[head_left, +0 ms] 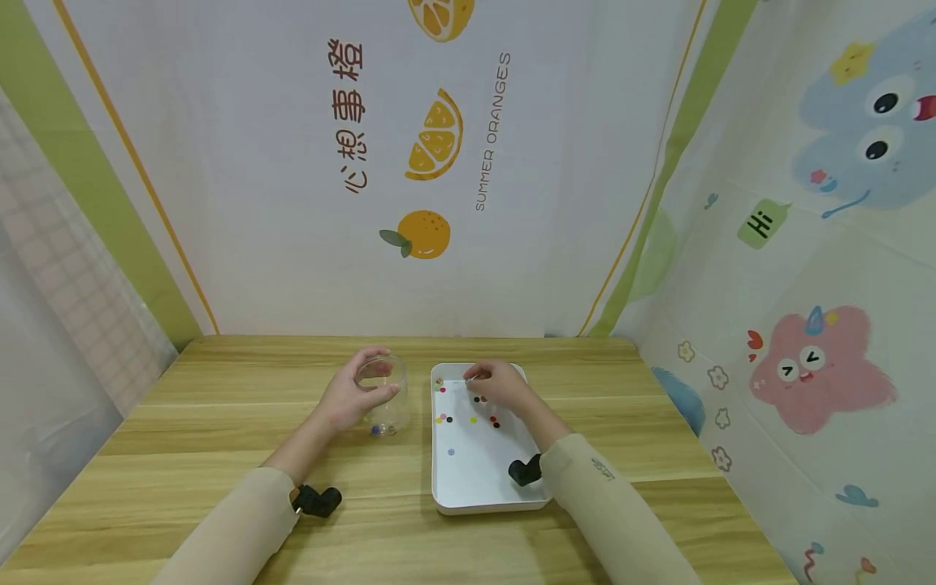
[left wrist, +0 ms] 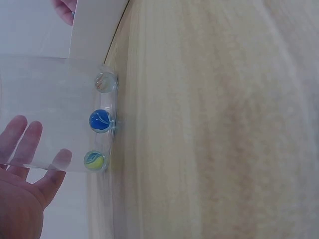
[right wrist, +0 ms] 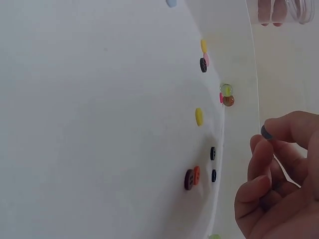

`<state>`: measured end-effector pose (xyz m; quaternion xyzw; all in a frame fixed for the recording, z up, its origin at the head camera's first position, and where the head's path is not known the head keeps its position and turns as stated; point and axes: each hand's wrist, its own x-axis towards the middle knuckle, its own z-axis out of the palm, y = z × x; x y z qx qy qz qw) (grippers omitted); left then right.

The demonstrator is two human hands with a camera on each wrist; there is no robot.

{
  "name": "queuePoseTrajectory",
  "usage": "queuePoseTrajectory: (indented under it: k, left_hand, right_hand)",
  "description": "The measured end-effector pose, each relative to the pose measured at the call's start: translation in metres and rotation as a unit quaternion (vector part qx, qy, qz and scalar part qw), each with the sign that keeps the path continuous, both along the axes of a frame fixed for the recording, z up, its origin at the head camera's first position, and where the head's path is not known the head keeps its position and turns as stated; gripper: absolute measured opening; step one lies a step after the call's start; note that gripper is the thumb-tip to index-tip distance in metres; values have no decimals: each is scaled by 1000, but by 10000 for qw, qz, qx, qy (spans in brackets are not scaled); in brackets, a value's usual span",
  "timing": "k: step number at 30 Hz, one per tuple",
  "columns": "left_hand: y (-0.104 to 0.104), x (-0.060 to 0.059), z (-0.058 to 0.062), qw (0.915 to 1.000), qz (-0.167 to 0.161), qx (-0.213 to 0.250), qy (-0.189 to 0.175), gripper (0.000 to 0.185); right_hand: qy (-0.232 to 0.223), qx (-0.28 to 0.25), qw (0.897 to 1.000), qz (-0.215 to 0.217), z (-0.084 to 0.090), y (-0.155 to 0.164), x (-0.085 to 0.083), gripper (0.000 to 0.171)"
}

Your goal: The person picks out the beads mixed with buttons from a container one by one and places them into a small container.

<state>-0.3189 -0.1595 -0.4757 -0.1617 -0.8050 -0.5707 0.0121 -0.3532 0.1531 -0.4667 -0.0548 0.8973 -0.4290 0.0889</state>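
My left hand (head_left: 354, 393) grips a clear jar (head_left: 395, 410) that stands upright on the table, left of the white tray. On its bottom lie a blue marble (left wrist: 100, 121), a yellow-green marble (left wrist: 94, 161) and a clear marble with brownish streaks (left wrist: 105, 82). Over the far part of the tray (head_left: 468, 479), my right hand (head_left: 500, 383) pinches a small dark bluish-grey round piece (right wrist: 266, 132) between thumb and finger; I cannot tell whether it is a marble or a button. Below that hand lie a dark brown button (right wrist: 189, 179) and a red button (right wrist: 197, 175).
Elsewhere in the tray are several buttons, including a yellow one (right wrist: 199, 117) and a light blue one (head_left: 451, 452). A greenish marble (right wrist: 227, 90) and an amber marble (right wrist: 229, 101) sit against the tray's side wall. Cloth backdrops (head_left: 278, 268) border the wooden table (head_left: 607, 520).
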Motion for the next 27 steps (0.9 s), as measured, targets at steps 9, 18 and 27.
queuePoseTrajectory:
  k: [9, 18, 27]
  left_hand:
    - [0, 0, 0, 10000, 1, -28, -17, 68]
    - [0, 0, 0, 10000, -10, -20, -11, 69]
    - [0, 0, 1, 10000, 11, -84, 31, 68]
  right_hand:
    - [-39, -584, 9983, 15, -1, 4, 2, 23]
    - [-53, -1084, 9941, 59, -2, 6, 3, 28]
    - [-91, -1480, 9888, 144, 0, 5, 6, 30]
